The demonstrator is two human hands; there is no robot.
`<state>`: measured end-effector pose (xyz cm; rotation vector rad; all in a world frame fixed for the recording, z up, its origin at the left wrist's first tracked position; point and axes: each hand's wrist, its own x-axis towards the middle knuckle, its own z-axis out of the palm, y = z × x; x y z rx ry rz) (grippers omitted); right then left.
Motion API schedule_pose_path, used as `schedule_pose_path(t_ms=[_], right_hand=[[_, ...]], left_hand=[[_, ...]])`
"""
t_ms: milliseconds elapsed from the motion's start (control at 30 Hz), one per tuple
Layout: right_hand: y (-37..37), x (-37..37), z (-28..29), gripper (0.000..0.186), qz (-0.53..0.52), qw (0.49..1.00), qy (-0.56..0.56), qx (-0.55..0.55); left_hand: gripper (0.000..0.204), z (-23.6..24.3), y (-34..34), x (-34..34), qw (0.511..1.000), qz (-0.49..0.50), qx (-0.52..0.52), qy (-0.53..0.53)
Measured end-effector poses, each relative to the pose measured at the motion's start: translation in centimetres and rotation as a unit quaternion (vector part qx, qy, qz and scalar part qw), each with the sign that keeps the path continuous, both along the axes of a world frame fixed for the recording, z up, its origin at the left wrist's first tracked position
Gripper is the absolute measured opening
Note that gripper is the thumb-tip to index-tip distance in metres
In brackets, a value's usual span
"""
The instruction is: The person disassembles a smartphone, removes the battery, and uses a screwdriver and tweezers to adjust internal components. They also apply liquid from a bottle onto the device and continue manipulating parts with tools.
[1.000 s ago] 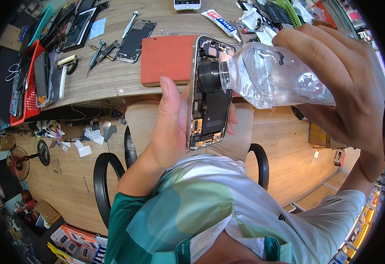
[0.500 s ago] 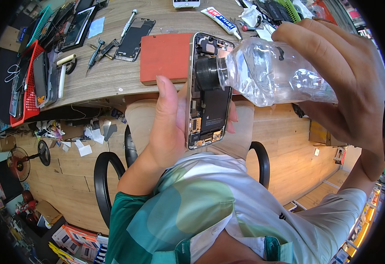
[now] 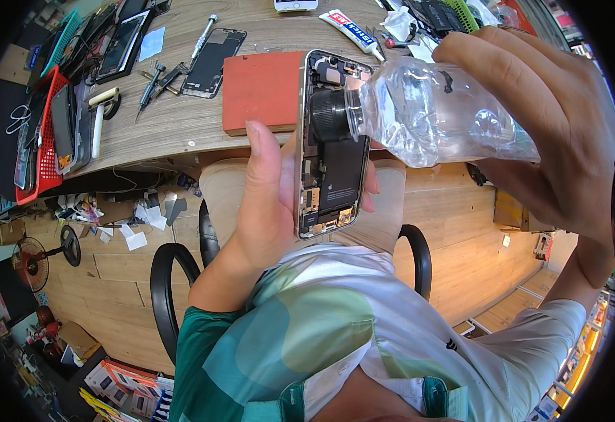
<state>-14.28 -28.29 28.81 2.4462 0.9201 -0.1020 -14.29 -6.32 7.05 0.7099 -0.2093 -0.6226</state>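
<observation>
My left hand [image 3: 265,204] grips an opened phone [image 3: 328,151] upright by its edges, its bare circuit boards and dark battery facing me. My right hand [image 3: 547,119] holds a clear plastic bottle [image 3: 434,116] tipped sideways. The bottle's dark cap end presses against the upper part of the phone's insides. Some clear liquid sits in the bottle. Both are held above my lap, just in front of the wooden workbench [image 3: 174,119].
A red-brown block [image 3: 258,88] lies on the bench behind the phone. Left of it are a phone frame [image 3: 212,60], screwdrivers [image 3: 149,84] and a red basket [image 3: 43,133] of phones. A glue tube [image 3: 353,28] lies farther back. Paper scraps and a fan [image 3: 36,253] are on the floor.
The phone and bottle have stayed pressed together, shifting only slightly up and left in view. Both grips are unchanged.
</observation>
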Motion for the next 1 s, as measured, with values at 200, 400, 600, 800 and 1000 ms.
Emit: schedule_pose_path(t_ms=[200,400,600,800,1000], right_hand=[[-0.1,0.1,0.0,0.090,0.004,1.000,0.000,-0.001],[0.0,0.4,0.2,0.091,0.006,1.000,0.020,0.019],[-0.1,0.2,0.0,0.091,0.008,1.000,0.004,0.018],[-0.7,0.2,0.1,0.087,0.017,0.999,-0.004,0.030],[-1.3,0.6,0.3,0.086,0.025,0.999,0.005,0.030]], left_hand=[[0.122,0.0,0.0,-0.1,1.000,0.005,-0.010,0.012],[0.123,0.1,0.2,0.0,1.000,0.001,-0.014,0.009],[0.122,0.1,0.2,0.1,1.000,0.004,-0.022,0.015],[0.120,0.0,0.5,0.3,1.000,-0.008,-0.012,-0.009],[0.119,0.1,0.5,0.4,0.999,-0.019,0.001,-0.029]])
